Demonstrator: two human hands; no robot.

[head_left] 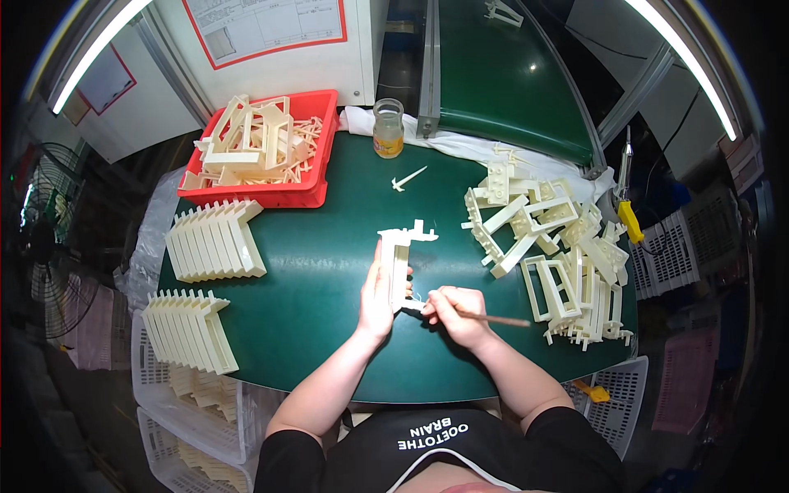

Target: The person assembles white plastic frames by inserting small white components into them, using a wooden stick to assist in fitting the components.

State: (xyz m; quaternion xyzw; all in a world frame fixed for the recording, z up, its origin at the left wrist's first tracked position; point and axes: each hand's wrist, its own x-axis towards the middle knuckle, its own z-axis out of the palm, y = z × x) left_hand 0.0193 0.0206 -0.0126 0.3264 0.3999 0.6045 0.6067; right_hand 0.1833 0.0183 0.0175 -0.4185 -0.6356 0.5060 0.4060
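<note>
In the middle of the green table, my left hand is closed around a cream plastic frame part, which stands lengthwise with its pegged end away from me. My right hand pinches a thin brown stick-like tool, perhaps a brush. The tool's tip is hidden by my fingers, close to the near end of the frame part. Beyond my hands lies a small cream pointed piece. A glass jar holding some yellowish liquid stands farther back.
At the left are two neat rows of cream parts. Behind them sits a red bin of frames and small pegs. A loose heap of cream frames covers the right side. A green conveyor belt and white cloth lie at the back.
</note>
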